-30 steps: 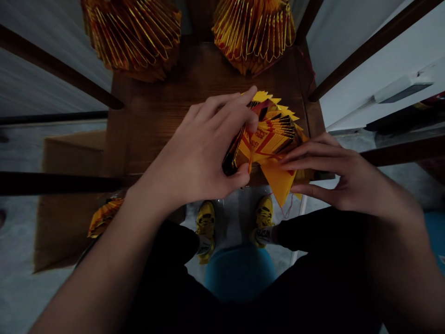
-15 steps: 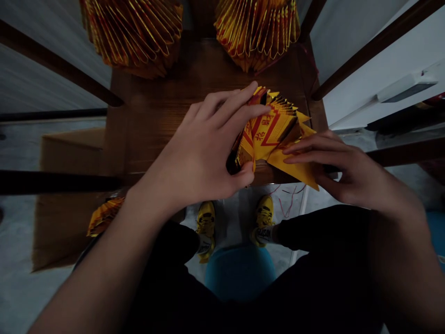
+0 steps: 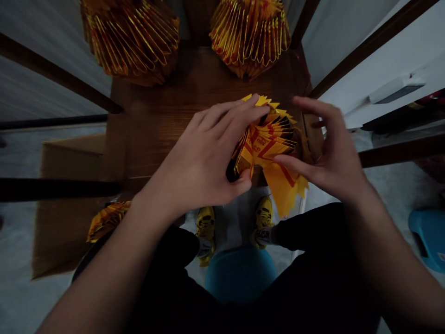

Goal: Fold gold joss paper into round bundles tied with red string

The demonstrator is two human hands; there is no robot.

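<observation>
A fan of folded yellow paper [image 3: 259, 146] with red print stands near the front edge of a brown wooden surface [image 3: 153, 125]. My left hand [image 3: 208, 153] is wrapped round its left side, thumb in front and fingers over the top. My right hand [image 3: 333, 157] is at the paper's right side, thumb and fingers spread apart. Its thumb tip lies at the front folds, seemingly touching them. A flap of the paper droops past the front edge, below the right thumb. The inner folds under my left palm are hidden.
Two large pleated paper ornaments [image 3: 135, 46] stand at the back of the wood. Dark wooden bars [image 3: 59, 69] flank both sides. A cardboard box [image 3: 59, 232] and another pleated paper piece [image 3: 107, 221] are at left. Below are a blue stool [image 3: 239, 273] and yellow shoes [image 3: 206, 227].
My right hand has lifted and opened, its fingers rising off the paper. The right-hand flap has swung down over the front edge. My left hand keeps its hold.
</observation>
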